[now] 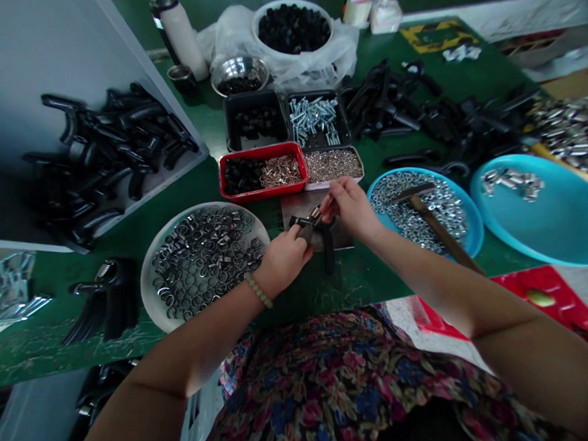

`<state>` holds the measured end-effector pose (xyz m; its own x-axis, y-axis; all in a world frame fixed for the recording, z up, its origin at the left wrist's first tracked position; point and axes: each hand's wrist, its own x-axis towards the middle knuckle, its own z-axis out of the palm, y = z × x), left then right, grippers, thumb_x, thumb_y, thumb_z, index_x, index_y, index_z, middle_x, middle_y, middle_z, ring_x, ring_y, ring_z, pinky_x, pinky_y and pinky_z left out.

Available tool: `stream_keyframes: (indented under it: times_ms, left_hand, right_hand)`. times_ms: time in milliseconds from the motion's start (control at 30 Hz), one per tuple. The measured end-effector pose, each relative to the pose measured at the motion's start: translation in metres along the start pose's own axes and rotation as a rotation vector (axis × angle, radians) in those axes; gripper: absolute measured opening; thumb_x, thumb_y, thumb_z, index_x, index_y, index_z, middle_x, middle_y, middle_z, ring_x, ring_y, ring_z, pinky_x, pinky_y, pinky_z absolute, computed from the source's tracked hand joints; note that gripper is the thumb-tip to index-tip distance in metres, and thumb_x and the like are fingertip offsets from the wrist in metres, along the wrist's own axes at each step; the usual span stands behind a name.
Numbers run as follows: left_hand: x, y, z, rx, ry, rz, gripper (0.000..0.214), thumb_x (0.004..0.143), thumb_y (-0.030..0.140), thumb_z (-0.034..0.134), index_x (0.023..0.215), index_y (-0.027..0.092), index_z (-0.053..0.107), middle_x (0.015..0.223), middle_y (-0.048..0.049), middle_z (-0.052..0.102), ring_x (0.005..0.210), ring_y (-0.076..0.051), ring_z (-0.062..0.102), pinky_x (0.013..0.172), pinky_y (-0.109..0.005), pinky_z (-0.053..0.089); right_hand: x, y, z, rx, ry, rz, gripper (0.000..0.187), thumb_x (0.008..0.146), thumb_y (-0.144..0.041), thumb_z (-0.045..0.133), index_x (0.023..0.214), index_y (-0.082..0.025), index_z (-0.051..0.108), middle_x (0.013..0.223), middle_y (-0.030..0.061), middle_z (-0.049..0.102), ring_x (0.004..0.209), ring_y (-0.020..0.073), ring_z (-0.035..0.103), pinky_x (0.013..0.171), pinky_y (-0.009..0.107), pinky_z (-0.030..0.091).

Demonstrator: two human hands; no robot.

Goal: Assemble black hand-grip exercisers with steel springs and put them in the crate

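Observation:
My left hand (283, 258) is closed around a black handled part (324, 242) that lies on a small grey metal plate (293, 207) on the green table. My right hand (350, 205) pinches a small metal piece at the top end of that part, fingers pressed together. A white bowl of metal rings (201, 257) sits just left of my left hand. A red tray (262, 172) with black bits and small metal pieces stands right behind the plate.
A blue plate of nuts (423, 211) carries a hammer (433, 217). A second blue plate (542, 209) lies at right. Black trays of screws (313, 119), a white bowl of black caps (293, 29), and piles of black handles (115, 150) surround the work spot.

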<state>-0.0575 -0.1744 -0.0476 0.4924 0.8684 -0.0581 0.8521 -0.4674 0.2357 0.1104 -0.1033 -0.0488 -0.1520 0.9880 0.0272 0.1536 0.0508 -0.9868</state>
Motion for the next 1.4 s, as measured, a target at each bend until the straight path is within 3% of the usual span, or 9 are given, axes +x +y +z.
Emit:
stream_keyframes:
  times_ms: [133,300,467,567,667,867,1167,1267,1400]
  left_hand:
    - [-0.004,-0.001,0.005,0.008,0.008,-0.011,0.023,0.091,0.032,0.05,0.1,0.014,0.062,0.1,-0.0093,0.06,0.086,-0.02,0.061,0.075,-0.03,0.05]
    - [0.005,-0.013,-0.012,-0.006,0.033,0.037,0.036,0.089,0.043,0.054,0.112,0.016,0.061,0.113,-0.0085,0.058,0.085,-0.017,0.061,0.075,-0.028,0.05]
    - [0.101,-0.026,-0.053,0.014,0.294,-0.042,0.037,0.095,0.038,0.042,0.096,0.01,0.066,0.109,-0.0125,0.06,0.095,-0.02,0.058,0.087,-0.033,0.045]
    - [0.164,-0.021,-0.06,0.111,0.167,-0.019,0.023,0.089,0.027,0.054,0.098,0.011,0.067,0.11,-0.0138,0.063,0.109,-0.026,0.052,0.091,-0.039,0.04]
    - [0.191,-0.015,-0.052,0.149,0.125,-0.029,0.019,0.085,0.023,0.059,0.096,0.012,0.068,0.106,-0.0138,0.066,0.109,-0.028,0.052,0.091,-0.043,0.039]
    - [0.19,-0.018,-0.038,0.136,0.187,-0.029,0.023,0.09,0.029,0.048,0.099,0.017,0.066,0.108,-0.0112,0.066,0.105,-0.027,0.055,0.088,-0.042,0.04]
    - [0.19,-0.02,-0.049,0.04,0.254,-0.092,0.027,0.093,0.02,0.039,0.099,0.013,0.065,0.101,-0.0126,0.069,0.1,-0.023,0.062,0.087,-0.033,0.045]
    - [0.167,-0.023,-0.056,-0.158,0.278,-0.08,0.026,0.094,0.018,0.039,0.1,0.013,0.064,0.098,-0.0098,0.071,0.095,-0.017,0.065,0.088,-0.028,0.046]
    - [0.104,-0.026,-0.047,-0.53,0.243,-0.049,0.016,0.091,0.019,0.048,0.096,0.015,0.063,0.089,-0.0028,0.072,0.084,-0.014,0.066,0.083,-0.025,0.049]
  right_hand:
    - [-0.013,0.015,-0.018,0.164,0.177,-0.049,0.027,0.091,-0.053,0.042,0.088,-0.027,0.034,0.073,-0.0027,0.064,0.061,0.0152,0.063,0.061,0.032,0.051]
    - [-0.04,0.015,-0.071,-0.698,0.138,-0.359,0.029,0.085,-0.049,0.056,0.101,-0.024,0.057,0.121,0.0106,0.06,0.109,0.0298,0.054,0.087,0.049,0.042]
    - [0.017,-0.002,-0.088,-1.301,0.125,-0.352,0.034,0.09,-0.045,0.048,0.107,-0.021,0.067,0.112,0.0133,0.062,0.108,0.0331,0.047,0.084,0.046,0.034]
    - [0.069,-0.01,-0.076,-1.506,-0.047,-0.326,0.027,0.09,-0.031,0.048,0.097,-0.015,0.069,0.102,0.0146,0.065,0.102,0.0315,0.049,0.081,0.042,0.032]
    - [0.095,-0.009,-0.07,-1.561,-0.135,-0.338,0.023,0.088,-0.02,0.047,0.086,-0.013,0.068,0.092,0.0146,0.067,0.095,0.0282,0.052,0.078,0.04,0.031]
    - [0.093,0.004,-0.077,-1.53,-0.097,-0.35,0.022,0.088,-0.026,0.048,0.096,-0.014,0.065,0.1,0.0149,0.067,0.097,0.0276,0.052,0.08,0.038,0.029]
    - [0.097,0.005,-0.076,-1.44,-0.077,-0.333,0.021,0.088,-0.022,0.045,0.093,-0.015,0.063,0.095,0.0119,0.07,0.093,0.0255,0.053,0.083,0.038,0.027]
    - [0.094,0.0,-0.079,-1.406,-0.06,-0.32,0.022,0.089,-0.023,0.044,0.095,-0.015,0.063,0.095,0.0117,0.07,0.093,0.0256,0.054,0.084,0.038,0.029]
    - [0.063,-0.007,-0.074,-1.15,-0.115,-0.417,0.022,0.091,-0.025,0.044,0.096,-0.015,0.063,0.094,0.0114,0.068,0.092,0.0237,0.057,0.083,0.036,0.037]
